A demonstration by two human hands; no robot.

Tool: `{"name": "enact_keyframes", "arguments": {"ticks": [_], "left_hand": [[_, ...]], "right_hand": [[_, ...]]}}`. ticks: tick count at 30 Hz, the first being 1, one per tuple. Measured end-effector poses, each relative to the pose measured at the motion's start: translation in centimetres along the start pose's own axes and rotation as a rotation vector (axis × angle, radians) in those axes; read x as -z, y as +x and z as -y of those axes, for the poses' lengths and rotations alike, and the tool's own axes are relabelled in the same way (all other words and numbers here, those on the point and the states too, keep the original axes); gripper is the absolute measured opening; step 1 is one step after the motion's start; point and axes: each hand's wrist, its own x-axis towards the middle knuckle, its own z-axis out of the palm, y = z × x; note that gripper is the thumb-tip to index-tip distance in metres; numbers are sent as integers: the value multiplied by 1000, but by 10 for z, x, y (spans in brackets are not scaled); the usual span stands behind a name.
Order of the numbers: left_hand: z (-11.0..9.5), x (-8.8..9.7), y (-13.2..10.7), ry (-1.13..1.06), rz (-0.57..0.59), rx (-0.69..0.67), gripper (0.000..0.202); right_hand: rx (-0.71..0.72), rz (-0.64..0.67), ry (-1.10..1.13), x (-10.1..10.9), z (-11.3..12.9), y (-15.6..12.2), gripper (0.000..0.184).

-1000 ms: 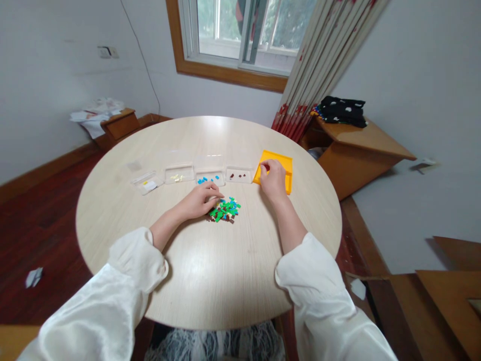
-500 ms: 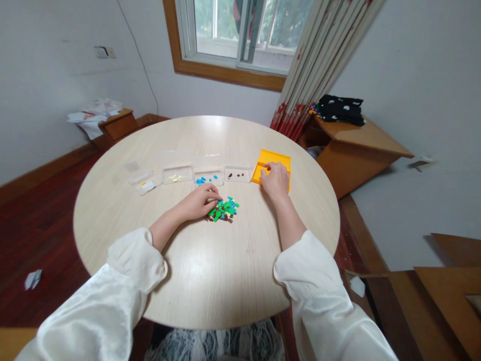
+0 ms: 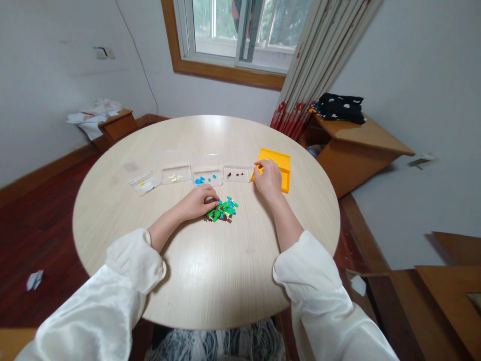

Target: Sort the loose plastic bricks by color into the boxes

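My left hand [image 3: 198, 201] rests at the left edge of a heap of small building bricks [image 3: 223, 209], mostly green with blue, brown and cream ones. Its thumb and fingers are bent together at the heap; whether a brick is between them is hidden. My right hand [image 3: 269, 180] is above the left part of an open yellow box [image 3: 280, 158]. Its thumb and forefinger pinch what looks like a small dark brown brick [image 3: 259, 167]. Left of that box, a clear case [image 3: 236, 179] holds a few brown bricks.
Another clear case [image 3: 208, 183] contains blue bricks, and one further left [image 3: 176, 179] has cream bricks. A small clear bag [image 3: 143, 184] with a white label lies beyond them. All stand on a round wooden table [image 3: 210, 281]. A wooden cabinet [image 3: 361, 155] stands at the right.
My right hand has shifted left over the yellow box, uncovering more of its right side. My left hand has stayed at the heap.
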Motion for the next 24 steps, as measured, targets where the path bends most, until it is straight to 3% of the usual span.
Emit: {"name": "enact_keyframes", "arguments": {"ticks": [10,17,24], "left_hand": [[1,1,2,-11,-2,73,10],[-3,0,0,-85,-33,190,10],[-1,8,2,-30,-316,304,15]], "right_hand": [[69,32,102,-6,5,-1,24],[138,138,162,-6,25,-8,25],[162,237,157,-1,42,-16,25]]}}
